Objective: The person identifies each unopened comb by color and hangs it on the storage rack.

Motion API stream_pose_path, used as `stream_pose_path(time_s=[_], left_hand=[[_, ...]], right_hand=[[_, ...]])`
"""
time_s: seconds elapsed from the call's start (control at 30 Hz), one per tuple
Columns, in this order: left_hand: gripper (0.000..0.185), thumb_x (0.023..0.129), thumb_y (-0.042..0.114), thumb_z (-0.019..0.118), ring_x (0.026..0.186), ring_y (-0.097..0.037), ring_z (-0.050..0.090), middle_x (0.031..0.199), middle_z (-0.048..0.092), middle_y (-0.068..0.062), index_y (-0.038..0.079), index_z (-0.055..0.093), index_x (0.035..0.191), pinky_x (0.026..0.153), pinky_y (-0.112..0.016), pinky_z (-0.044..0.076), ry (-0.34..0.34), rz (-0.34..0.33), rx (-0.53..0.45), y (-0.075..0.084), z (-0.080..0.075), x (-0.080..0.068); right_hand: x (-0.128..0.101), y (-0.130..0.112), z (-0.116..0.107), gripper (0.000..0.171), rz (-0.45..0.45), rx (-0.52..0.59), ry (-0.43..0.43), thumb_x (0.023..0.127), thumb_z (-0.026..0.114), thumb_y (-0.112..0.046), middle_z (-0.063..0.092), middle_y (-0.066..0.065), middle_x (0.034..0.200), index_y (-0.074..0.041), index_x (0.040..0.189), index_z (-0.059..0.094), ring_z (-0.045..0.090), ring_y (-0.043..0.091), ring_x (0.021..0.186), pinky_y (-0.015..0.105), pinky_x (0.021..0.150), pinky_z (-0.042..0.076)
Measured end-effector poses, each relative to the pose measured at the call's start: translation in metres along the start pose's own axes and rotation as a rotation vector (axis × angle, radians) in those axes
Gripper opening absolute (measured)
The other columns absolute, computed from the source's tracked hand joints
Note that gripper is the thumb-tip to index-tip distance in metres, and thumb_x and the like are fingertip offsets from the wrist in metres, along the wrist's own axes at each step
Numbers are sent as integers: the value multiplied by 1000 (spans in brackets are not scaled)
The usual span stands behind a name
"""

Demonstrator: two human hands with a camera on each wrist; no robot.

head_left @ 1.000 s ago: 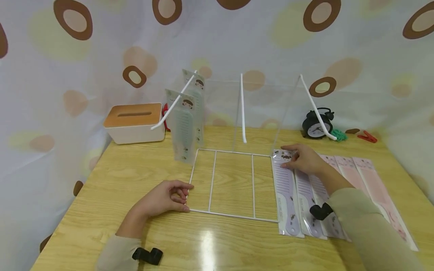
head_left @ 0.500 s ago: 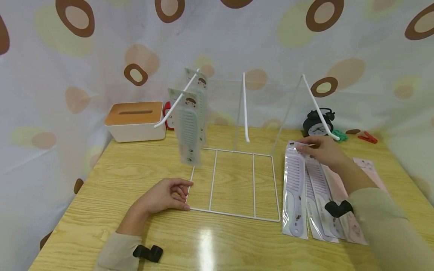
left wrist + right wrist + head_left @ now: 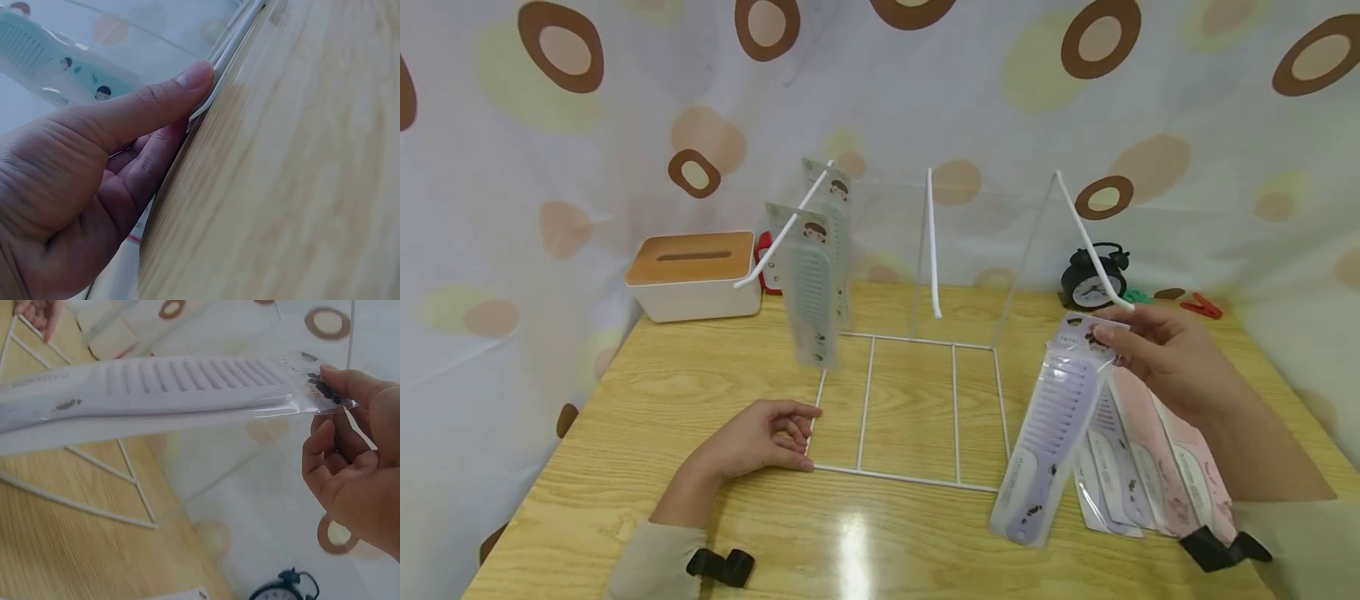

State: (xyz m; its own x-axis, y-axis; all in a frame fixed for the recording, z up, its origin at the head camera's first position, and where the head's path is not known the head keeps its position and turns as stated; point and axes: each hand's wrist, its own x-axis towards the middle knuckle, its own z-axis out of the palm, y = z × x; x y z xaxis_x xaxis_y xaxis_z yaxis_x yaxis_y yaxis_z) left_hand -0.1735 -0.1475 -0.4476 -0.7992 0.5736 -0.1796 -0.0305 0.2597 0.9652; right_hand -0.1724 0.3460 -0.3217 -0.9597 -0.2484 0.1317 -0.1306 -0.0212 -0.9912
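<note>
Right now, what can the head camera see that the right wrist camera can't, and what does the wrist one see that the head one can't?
Only the head view shows the pink comb packets, the red clip and the beige sleeves.

Only the right wrist view clearly shows the curled fingertips of the right hand, below its thumb.

Both show that hand pinching a purple comb packet, the left hand at the white wire rack, the black alarm clock and the wooden table.

lilac comb (image 3: 1051, 442) | clear-wrapped, printed at the top | aslant, handle leftward; I pinch its top in my right hand (image 3: 1183, 375) | white wire rack (image 3: 956, 412) | upright, three prongs (my left hand (image 3: 760, 439) holds its near-left base corner)
</note>
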Motion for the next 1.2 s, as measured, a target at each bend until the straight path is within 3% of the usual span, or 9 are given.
stream_pose_path(time_s=[0.17, 0.37, 0.6, 0.8, 1.03, 1.2], left_hand=[[71, 75, 1, 86, 91, -17, 64, 104, 60, -13, -8, 52, 136, 81, -26, 60, 4, 6, 6, 3, 0, -3], [70, 75, 2, 86, 89, -16, 64, 104, 60, -15, -8, 53, 136, 79, -26, 60, 13, 12, 38, 5, 0, -2], [70, 74, 3, 87, 89, -17, 64, 103, 60, -14, -7, 55, 135, 78, -25, 60, 29, -1, 54, 6, 1, -1], [70, 74, 4, 88, 89, -17, 63, 102, 60, -12, -6, 55, 135, 78, -26, 60, 33, -4, 61, 6, 2, 0], [69, 75, 3, 87, 89, -17, 62, 101, 60, -14, -9, 54, 134, 78, -25, 60, 25, 11, 57, 3, 2, -2], [69, 74, 1, 87, 90, -19, 62, 102, 60, -15, -9, 54, 134, 77, -25, 59, 33, 10, 52, 5, 1, -3]], right_hand=[[-25, -13, 47, 37, -256, 63, -101, 93, 45, 25, 73, 7, 100, 6, 113, 70, 68, 13, 87, 20, 75, 57], [-39, -32, 105, 35, -368, -1, -124, 86, 55, 27, 76, 7, 101, 5, 109, 71, 71, 13, 90, 21, 76, 58], [-29, -63, 153, 25, -321, -31, -30, 88, 63, 16, 75, 3, 103, 2, 105, 75, 69, 12, 96, 20, 81, 58], [-8, -80, 178, 18, -345, -68, 37, 91, 67, 7, 72, 2, 99, -1, 103, 77, 59, 15, 92, 20, 74, 52], [4, -82, 187, 13, -300, -82, 85, 92, 68, 2, 71, 4, 95, -2, 100, 77, 56, 12, 80, 21, 69, 51], [14, -76, 183, 12, -203, -151, 85, 95, 69, -11, 70, -1, 98, -8, 104, 77, 58, 10, 85, 19, 74, 53]])
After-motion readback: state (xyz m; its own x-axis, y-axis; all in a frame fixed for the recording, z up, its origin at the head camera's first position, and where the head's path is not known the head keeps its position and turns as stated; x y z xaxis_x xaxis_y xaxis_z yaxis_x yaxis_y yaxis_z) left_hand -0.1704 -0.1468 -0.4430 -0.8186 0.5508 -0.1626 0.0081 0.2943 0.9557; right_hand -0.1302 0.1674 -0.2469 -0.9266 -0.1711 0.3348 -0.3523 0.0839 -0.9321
